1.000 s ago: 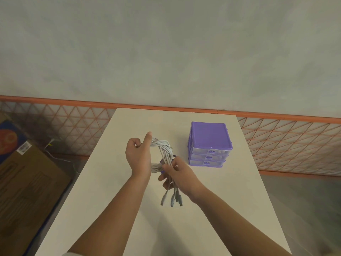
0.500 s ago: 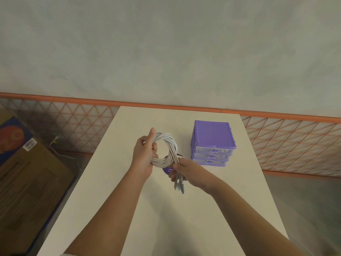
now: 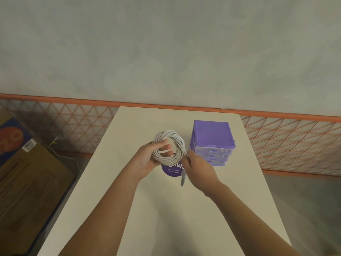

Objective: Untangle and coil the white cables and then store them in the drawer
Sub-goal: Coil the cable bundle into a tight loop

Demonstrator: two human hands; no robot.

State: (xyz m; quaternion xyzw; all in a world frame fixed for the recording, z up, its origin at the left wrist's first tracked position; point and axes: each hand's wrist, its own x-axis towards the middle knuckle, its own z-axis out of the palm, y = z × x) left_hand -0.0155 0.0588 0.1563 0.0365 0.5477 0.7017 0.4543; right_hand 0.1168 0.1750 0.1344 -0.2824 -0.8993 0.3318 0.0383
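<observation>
The white cables (image 3: 176, 143) form one round coil held above the middle of the white table (image 3: 166, 209). My left hand (image 3: 147, 159) grips the coil's left side, with fingers curled through its centre. My right hand (image 3: 199, 169) pinches the coil's lower right edge, and grey plug ends (image 3: 182, 179) hang down beside it. The purple drawer unit (image 3: 212, 141) stands just right of the coil with its three drawers closed, handles facing me.
A round purple sticker or disc (image 3: 172, 169) with white writing lies on the table under the coil. Cardboard boxes (image 3: 27, 182) sit on the floor at the left. An orange lattice fence (image 3: 295, 143) runs behind the table.
The coil has turned to face me more fully as a round loop. The hanging plug ends have been drawn up shorter, and my right hand has moved up to the coil's lower right edge.
</observation>
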